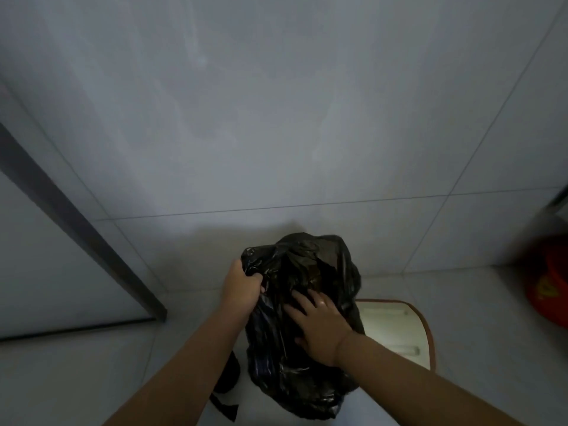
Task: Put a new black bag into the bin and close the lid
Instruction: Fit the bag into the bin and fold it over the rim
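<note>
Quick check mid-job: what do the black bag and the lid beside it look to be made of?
Black bag: thin glossy plastic film, judging by the crinkled folds and sharp highlights.

Lid: looks like rigid moulded plastic, pale and smooth with a brownish rim; the dim light leaves that uncertain.

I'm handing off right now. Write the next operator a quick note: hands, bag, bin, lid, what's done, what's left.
Left hand: gripping the black bag at its upper left edge.
Right hand: open, palm flat on the front of the bag.
The bag covers the bin, which is hidden under it; how far it is seated cannot be told.
Lid: white with a reddish rim, off to the right of the bag, not closed.
A black roll lies on the floor by the left forearm.
Done: bag brought over the bin.
Left: seat the bag, then close the lid.
</note>
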Action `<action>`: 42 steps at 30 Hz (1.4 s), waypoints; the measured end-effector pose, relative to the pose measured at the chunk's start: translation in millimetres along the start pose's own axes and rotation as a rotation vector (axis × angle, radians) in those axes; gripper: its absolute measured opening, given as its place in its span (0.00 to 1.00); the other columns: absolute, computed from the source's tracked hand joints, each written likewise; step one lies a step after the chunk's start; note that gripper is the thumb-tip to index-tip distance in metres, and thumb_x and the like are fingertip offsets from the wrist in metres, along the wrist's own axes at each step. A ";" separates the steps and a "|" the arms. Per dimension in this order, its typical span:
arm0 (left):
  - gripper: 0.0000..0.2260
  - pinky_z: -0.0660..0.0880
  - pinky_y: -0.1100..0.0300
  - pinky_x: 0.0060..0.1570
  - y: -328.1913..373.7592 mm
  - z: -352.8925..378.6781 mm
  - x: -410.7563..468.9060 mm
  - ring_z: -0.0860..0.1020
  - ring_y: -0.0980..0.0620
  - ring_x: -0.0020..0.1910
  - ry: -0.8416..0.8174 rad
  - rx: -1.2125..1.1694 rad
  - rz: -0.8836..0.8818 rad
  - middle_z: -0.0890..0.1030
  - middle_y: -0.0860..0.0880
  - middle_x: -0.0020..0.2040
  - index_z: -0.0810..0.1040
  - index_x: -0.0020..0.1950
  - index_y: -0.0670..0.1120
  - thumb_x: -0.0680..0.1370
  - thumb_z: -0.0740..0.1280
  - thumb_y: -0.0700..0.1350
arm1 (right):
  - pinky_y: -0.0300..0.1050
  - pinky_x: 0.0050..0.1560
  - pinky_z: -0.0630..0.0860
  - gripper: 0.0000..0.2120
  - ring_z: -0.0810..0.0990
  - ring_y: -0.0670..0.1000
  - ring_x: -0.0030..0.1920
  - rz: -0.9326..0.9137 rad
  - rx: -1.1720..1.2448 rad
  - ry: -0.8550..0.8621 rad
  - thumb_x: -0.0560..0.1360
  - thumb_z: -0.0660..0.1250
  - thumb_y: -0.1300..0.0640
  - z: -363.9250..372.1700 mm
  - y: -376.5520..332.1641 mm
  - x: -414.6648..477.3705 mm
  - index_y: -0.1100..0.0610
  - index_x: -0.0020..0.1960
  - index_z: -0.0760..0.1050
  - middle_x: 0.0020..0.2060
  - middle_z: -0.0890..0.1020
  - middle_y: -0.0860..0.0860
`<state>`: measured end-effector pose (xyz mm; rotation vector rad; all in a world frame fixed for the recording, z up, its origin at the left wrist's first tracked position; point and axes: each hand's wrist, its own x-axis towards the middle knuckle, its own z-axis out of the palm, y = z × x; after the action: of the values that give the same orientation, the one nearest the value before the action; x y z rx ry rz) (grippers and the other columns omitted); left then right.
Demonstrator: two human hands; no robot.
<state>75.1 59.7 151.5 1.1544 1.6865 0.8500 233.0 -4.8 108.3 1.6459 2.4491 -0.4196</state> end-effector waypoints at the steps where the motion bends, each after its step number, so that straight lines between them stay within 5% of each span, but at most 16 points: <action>1: 0.07 0.68 0.59 0.30 -1.0 -1.4 4.7 0.75 0.48 0.30 0.008 -0.004 -0.007 0.76 0.42 0.34 0.72 0.50 0.39 0.73 0.60 0.34 | 0.60 0.75 0.41 0.33 0.45 0.62 0.76 0.046 -0.020 -0.132 0.76 0.56 0.43 15.9 6.0 6.6 0.50 0.77 0.47 0.78 0.47 0.55; 8: 0.03 0.68 0.58 0.33 -16.6 -6.1 39.6 0.74 0.50 0.36 0.066 -0.014 0.021 0.74 0.47 0.38 0.72 0.51 0.44 0.78 0.61 0.39 | 0.63 0.72 0.33 0.35 0.36 0.62 0.75 0.100 -0.009 -0.319 0.76 0.51 0.37 87.1 33.6 54.2 0.47 0.77 0.40 0.78 0.42 0.53; 14: 0.02 0.69 0.58 0.39 -43.4 -1.0 48.4 0.75 0.49 0.42 0.046 -0.002 0.007 0.76 0.49 0.42 0.72 0.50 0.47 0.79 0.62 0.41 | 0.61 0.74 0.51 0.29 0.50 0.63 0.75 0.154 0.095 -0.687 0.79 0.52 0.49 85.9 31.5 63.3 0.50 0.77 0.46 0.77 0.51 0.57; 17: 0.06 0.70 0.57 0.40 -54.8 -1.8 43.9 0.77 0.43 0.50 0.038 0.012 -0.007 0.77 0.46 0.46 0.73 0.54 0.45 0.78 0.64 0.42 | 0.51 0.62 0.71 0.22 0.72 0.60 0.64 0.160 0.248 -0.386 0.77 0.57 0.49 48.3 21.5 47.9 0.58 0.67 0.69 0.65 0.73 0.60; 19: 0.13 0.72 0.57 0.44 -54.0 -3.0 39.1 0.76 0.42 0.56 0.021 0.047 0.048 0.77 0.47 0.50 0.71 0.58 0.46 0.75 0.68 0.42 | 0.51 0.51 0.75 0.14 0.78 0.60 0.53 0.158 0.139 0.193 0.72 0.62 0.51 27.2 24.9 35.8 0.57 0.54 0.77 0.52 0.80 0.57; 21: 0.28 0.72 0.51 0.58 -53.3 -4.7 35.0 0.72 0.42 0.63 0.070 0.357 0.265 0.72 0.43 0.62 0.67 0.68 0.45 0.70 0.72 0.43 | 0.53 0.49 0.76 0.19 0.79 0.60 0.52 0.307 -0.070 0.576 0.64 0.69 0.51 14.9 36.4 25.6 0.54 0.53 0.78 0.52 0.80 0.56; 24: 0.38 0.63 0.37 0.67 -53.3 2.1 32.5 0.70 0.36 0.68 0.175 1.022 0.747 0.69 0.37 0.71 0.69 0.72 0.49 0.62 0.72 0.45 | 0.57 0.62 0.69 0.36 0.72 0.61 0.65 0.545 -0.022 0.463 0.68 0.69 0.52 6.6 55.1 16.2 0.50 0.73 0.60 0.70 0.68 0.59; 26: 0.27 0.56 0.33 0.68 -52.2 9.5 32.1 0.68 0.36 0.71 0.118 1.127 0.960 0.71 0.38 0.71 0.79 0.61 0.51 0.61 0.68 0.45 | 0.50 0.53 0.72 0.36 0.77 0.59 0.59 0.542 0.136 0.409 0.72 0.62 0.62 12.2 75.0 20.3 0.47 0.75 0.52 0.69 0.69 0.56; 27: 0.17 0.54 0.33 0.69 -51.4 11.8 32.2 0.67 0.36 0.71 0.091 1.129 0.995 0.72 0.40 0.71 0.82 0.51 0.52 0.63 0.67 0.45 | 0.47 0.46 0.73 0.35 0.79 0.59 0.52 0.508 0.243 0.443 0.70 0.59 0.67 13.1 84.2 22.6 0.46 0.73 0.56 0.64 0.75 0.55; 28: 0.09 0.54 0.32 0.69 -49.6 12.8 33.8 0.68 0.37 0.71 0.065 1.151 0.979 0.73 0.41 0.70 0.82 0.42 0.51 0.66 0.65 0.47 | 0.45 0.42 0.72 0.31 0.81 0.59 0.48 0.476 0.365 0.482 0.69 0.57 0.70 12.0 92.8 25.4 0.48 0.67 0.63 0.57 0.79 0.55; 30: 0.10 0.57 0.30 0.67 -47.9 10.5 41.8 0.75 0.37 0.65 0.027 1.216 0.842 0.81 0.42 0.62 0.81 0.34 0.49 0.69 0.62 0.50 | 0.44 0.40 0.72 0.22 0.79 0.58 0.42 0.482 0.727 0.561 0.66 0.54 0.75 3.7 107.2 33.1 0.51 0.48 0.71 0.43 0.82 0.56; 33: 0.13 0.59 0.36 0.67 -47.7 5.9 56.7 0.81 0.44 0.54 -0.005 1.218 0.560 0.85 0.48 0.51 0.83 0.46 0.48 0.67 0.63 0.49 | 0.42 0.36 0.69 0.18 0.72 0.54 0.37 0.505 1.206 0.575 0.69 0.52 0.75 -9.6 116.1 46.4 0.54 0.36 0.70 0.34 0.75 0.56; 37: 0.23 0.71 0.56 0.58 -48.1 7.2 72.7 0.78 0.45 0.58 -0.136 0.765 0.284 0.81 0.46 0.60 0.76 0.63 0.49 0.69 0.65 0.37 | 0.45 0.40 0.72 0.10 0.75 0.55 0.37 0.336 1.217 0.218 0.74 0.61 0.66 -25.9 125.3 45.2 0.54 0.48 0.76 0.36 0.76 0.58; 40: 0.22 0.77 0.59 0.52 -45.0 -9.3 79.5 0.80 0.44 0.55 -0.310 0.368 0.103 0.83 0.44 0.54 0.84 0.51 0.48 0.69 0.60 0.27 | 0.43 0.43 0.74 0.08 0.79 0.52 0.39 0.221 0.926 -0.098 0.71 0.70 0.59 -27.1 138.8 35.0 0.61 0.48 0.81 0.38 0.81 0.55; 42: 0.24 0.78 0.62 0.40 -48.8 -24.0 80.4 0.81 0.45 0.45 -0.420 0.240 -0.042 0.84 0.43 0.46 0.86 0.38 0.52 0.69 0.56 0.27 | 0.43 0.39 0.73 0.08 0.78 0.52 0.35 0.271 1.038 -0.123 0.72 0.70 0.57 -22.3 144.5 30.1 0.62 0.42 0.81 0.33 0.81 0.55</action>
<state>23.5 118.2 93.8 1.3450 1.4788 0.3496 355.5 80.0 100.4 2.1011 1.9229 -1.8867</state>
